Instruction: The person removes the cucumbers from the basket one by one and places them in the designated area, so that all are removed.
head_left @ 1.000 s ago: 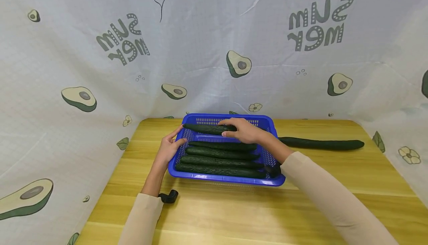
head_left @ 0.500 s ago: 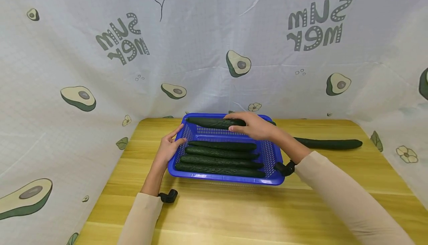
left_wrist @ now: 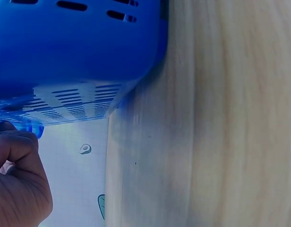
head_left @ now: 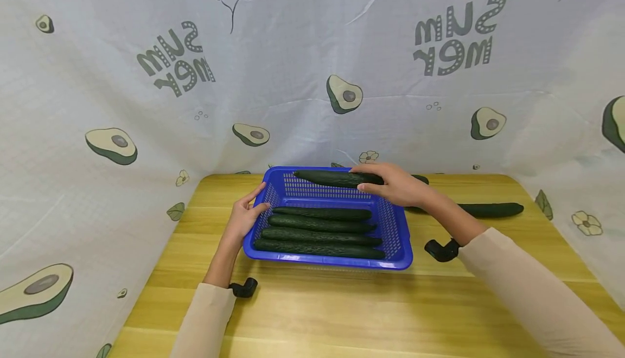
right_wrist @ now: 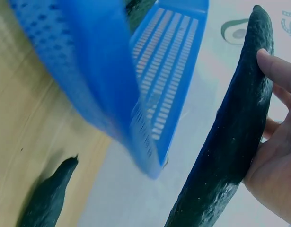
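Note:
My right hand [head_left: 397,186] grips a long dark green cucumber [head_left: 327,178] near its middle, thumb on the near side. This cucumber is raised over the back right part of a blue plastic basket [head_left: 327,264], its right end sticking out past the hand. In the right wrist view the held cucumber [right_wrist: 230,127] slants beside the basket's slotted wall. My left hand [head_left: 242,218] grips the basket's left rim, thumb inside; the left wrist view shows its curled fingers at the wall. Several cucumbers [head_left: 322,236] lie side by side in the basket's front half.
Another cucumber [head_left: 493,210] lies on the wooden table [head_left: 312,314] right of the basket, partly hidden by my right arm. A white curtain [head_left: 293,65] with printed avocados hangs behind the table and along its sides.
My right hand has lifted the cucumber from the basket's back part and moved it to the right, partly past the rim. The left hand has stayed on the rim.

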### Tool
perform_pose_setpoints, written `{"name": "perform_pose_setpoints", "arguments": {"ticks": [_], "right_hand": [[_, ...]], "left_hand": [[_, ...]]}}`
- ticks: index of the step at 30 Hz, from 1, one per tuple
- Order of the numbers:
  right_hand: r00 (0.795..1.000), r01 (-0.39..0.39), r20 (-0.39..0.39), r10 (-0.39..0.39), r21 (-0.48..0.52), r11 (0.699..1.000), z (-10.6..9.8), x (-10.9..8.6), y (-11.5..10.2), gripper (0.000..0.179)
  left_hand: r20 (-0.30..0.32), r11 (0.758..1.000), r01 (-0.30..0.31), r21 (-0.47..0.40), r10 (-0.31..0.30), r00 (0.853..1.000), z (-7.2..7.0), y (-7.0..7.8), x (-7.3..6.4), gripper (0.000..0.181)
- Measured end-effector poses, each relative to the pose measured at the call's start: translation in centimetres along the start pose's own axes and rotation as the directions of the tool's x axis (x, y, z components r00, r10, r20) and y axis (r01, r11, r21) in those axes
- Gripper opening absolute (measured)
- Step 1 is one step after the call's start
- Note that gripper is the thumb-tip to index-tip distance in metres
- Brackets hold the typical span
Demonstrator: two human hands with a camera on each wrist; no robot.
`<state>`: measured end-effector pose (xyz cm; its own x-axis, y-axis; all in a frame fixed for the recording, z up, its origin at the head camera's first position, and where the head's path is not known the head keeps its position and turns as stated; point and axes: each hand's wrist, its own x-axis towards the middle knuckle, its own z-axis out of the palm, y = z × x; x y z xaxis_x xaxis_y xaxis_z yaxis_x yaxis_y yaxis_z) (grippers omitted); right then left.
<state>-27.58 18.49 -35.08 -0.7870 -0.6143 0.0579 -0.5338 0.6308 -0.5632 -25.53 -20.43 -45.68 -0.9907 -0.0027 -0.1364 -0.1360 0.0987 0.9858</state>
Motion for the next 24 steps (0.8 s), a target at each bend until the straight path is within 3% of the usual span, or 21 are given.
{"name": "perform_pose_setpoints", "arguments": {"ticks": [13, 24], "right_hand": [[0.997, -0.079, -0.02, 0.077, -0.068, 0.995, -2.2, -4.3, 2.2, 0.052], [0.993, -0.104, -0.062, 0.098, -0.1, 0.99, -3.6, -8.0, 5.0, 0.047]], "left_hand": [[-0.002, 1.0, -0.013, 0.007, 0.013, 1.0, -0.1, -0.2, 0.1, 0.062], [0.011, 1.0, -0.003, 0.024, 0.002, 1.0, -0.2, -0.2, 0.1, 0.063]]}}
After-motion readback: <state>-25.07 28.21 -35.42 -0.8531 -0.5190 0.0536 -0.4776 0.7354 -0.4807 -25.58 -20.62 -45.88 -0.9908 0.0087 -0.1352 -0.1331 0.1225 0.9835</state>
